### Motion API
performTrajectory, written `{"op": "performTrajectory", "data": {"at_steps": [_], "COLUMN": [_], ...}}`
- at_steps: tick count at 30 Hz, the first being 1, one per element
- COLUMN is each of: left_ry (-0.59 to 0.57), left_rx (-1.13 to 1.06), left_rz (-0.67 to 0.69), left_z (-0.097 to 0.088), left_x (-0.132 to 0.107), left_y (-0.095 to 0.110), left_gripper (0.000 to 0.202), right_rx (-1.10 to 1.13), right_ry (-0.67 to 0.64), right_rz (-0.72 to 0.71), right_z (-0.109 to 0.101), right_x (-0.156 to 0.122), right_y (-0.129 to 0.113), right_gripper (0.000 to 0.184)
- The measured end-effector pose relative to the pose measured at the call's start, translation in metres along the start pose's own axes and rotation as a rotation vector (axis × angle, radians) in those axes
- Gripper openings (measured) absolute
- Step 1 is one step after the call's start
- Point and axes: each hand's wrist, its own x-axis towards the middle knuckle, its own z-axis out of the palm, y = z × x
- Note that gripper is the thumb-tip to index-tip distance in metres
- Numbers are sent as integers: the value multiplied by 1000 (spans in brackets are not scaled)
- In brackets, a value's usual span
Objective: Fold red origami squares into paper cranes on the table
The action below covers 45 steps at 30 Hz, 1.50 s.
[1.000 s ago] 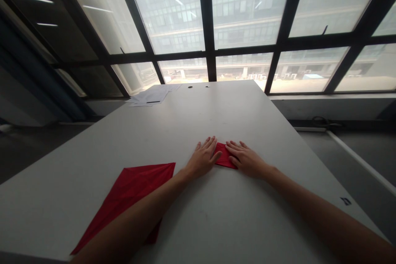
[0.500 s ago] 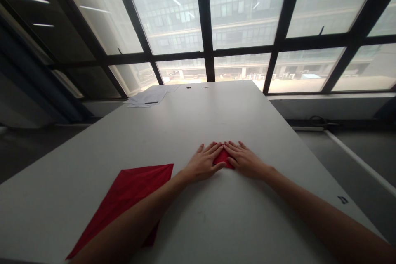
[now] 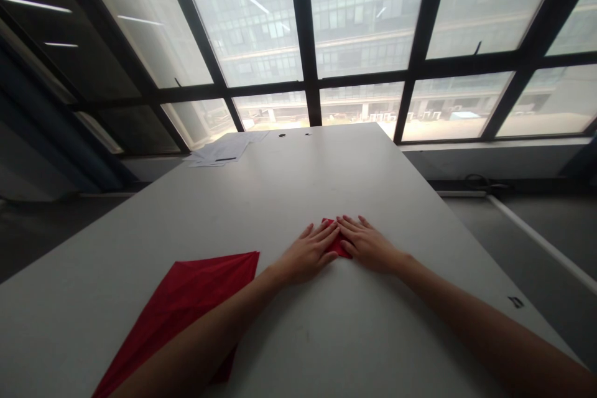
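Observation:
A small folded piece of red paper (image 3: 336, 247) lies on the white table (image 3: 298, 186), mostly covered by my two hands. My left hand (image 3: 308, 252) lies flat on its left part with the fingers stretched out. From the right, my right hand (image 3: 368, 244) presses flat on the paper, fingers straight and close together. The fingertips of both hands meet over the paper. A larger red sheet (image 3: 186, 305), creased and kite-shaped, lies flat on the table under my left forearm.
A stack of white papers (image 3: 219, 150) sits at the table's far left corner, near two small dark holes (image 3: 293, 134). Large windows with black frames stand behind the table. A small dark mark (image 3: 515, 301) is near the right edge.
Both hands have drawn closer together over the small red paper, so less of it shows now. The view has tilted slightly.

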Motion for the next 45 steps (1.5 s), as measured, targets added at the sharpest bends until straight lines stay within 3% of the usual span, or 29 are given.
{"op": "performTrajectory", "data": {"at_steps": [4, 11, 14, 18, 26, 31, 34, 38, 41, 45], "left_ry": [-56, -67, -76, -84, -53, 63, 96, -35, -60, 18], "left_rx": [24, 24, 22, 35, 88, 120, 92, 26, -3, -12], "left_rz": [19, 18, 28, 33, -104, -269, -153, 57, 59, 34], "left_z": [1, -2, -3, -3, 1, 4, 0, -5, -6, -6], "left_x": [-3, -3, -3, -2, -9, -9, -6, -4, -5, -4], "left_y": [2, 2, 3, 6, 1, -6, -3, 4, 6, 6], "left_gripper": [68, 69, 68, 70, 71, 72, 67, 63, 64, 53], "right_rx": [-46, -60, 11, 88, 51, 25, 20, 23, 30, 64], "right_ry": [16, 170, 203, 53, 3, 30, 35, 36, 50, 42], "right_rz": [106, 347, 226, -4, 27, 105, 126, 116, 118, 119], "right_z": [5, 13, 4, -5, -6, -3, -2, 0, 2, -1], "right_x": [0, 2, 1, -3, -4, -2, -2, -1, -1, -2], "right_y": [2, 8, 8, 6, 3, 2, 2, 2, 3, 3], "right_gripper": [58, 57, 58, 59, 55, 56, 56, 57, 56, 57]}}
